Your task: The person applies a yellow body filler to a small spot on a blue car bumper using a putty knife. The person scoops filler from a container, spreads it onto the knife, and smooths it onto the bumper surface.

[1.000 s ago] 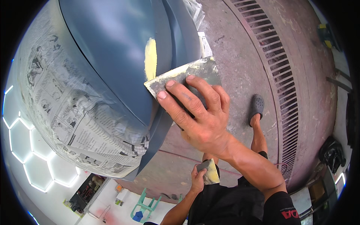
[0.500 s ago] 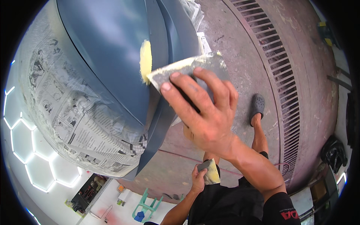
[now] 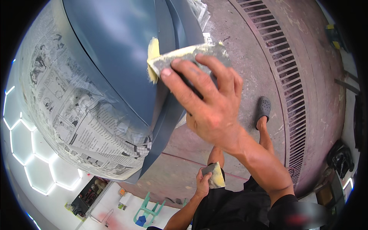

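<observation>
My right hand (image 3: 211, 105) grips a flat grey putty spreader (image 3: 183, 54), fingers spread across its face and the thumb hidden beneath. Yellow putty coats the spreader's far edge. Its left corner lies over a narrow streak of yellow putty (image 3: 153, 46) on the blue-grey car body panel (image 3: 115, 42). The streak shows above and below that corner. Lower down, near my body, my left hand (image 3: 202, 184) holds a small grey plate (image 3: 213, 174) with yellow putty along its right side.
Newspaper masking (image 3: 92, 126) and clear film cover the car left of the panel. A floor drain grate (image 3: 285, 69) curves along the right. Behind me stand a green plastic stool (image 3: 147, 210) and a white surface holding small items. A black bag (image 3: 340, 157) lies far right.
My right hand has moved the spreader up along the putty streak, from its lower end to about its middle. The car has shifted slightly rightward in view. My left hand stays put.
</observation>
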The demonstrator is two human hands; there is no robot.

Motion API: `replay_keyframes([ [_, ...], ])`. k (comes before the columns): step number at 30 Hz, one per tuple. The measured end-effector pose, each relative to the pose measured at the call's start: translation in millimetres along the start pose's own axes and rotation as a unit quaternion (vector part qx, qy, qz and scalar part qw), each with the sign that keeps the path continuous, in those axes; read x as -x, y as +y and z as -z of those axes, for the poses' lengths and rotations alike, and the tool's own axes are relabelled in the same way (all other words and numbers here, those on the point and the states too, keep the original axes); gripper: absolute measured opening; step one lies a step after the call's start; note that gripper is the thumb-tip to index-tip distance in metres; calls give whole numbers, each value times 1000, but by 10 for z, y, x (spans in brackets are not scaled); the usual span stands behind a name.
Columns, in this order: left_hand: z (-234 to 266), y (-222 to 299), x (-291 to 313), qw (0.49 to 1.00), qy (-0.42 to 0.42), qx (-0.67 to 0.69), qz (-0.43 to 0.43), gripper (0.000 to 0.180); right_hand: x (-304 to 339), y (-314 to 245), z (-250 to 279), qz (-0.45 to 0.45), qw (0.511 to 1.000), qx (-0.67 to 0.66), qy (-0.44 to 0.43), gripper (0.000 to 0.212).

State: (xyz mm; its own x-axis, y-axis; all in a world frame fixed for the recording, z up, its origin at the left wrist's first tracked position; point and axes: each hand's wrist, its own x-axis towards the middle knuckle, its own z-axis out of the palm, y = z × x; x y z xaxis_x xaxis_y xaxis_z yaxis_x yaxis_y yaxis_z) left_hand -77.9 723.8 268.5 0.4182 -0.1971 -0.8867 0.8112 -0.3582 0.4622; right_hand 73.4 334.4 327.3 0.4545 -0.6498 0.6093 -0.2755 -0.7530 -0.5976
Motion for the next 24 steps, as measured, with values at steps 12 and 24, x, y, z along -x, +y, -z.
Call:
replay_keyframes([
  [12, 36, -26, -19, 1000, -6, -5, -7, 16, 310, -256, 130, -13, 999, 15, -45, 43],
  [24, -443, 656, -85, 977, 5, 201, 72, 29, 811, -69, 1172, -28, 946, -270, -177, 53],
])
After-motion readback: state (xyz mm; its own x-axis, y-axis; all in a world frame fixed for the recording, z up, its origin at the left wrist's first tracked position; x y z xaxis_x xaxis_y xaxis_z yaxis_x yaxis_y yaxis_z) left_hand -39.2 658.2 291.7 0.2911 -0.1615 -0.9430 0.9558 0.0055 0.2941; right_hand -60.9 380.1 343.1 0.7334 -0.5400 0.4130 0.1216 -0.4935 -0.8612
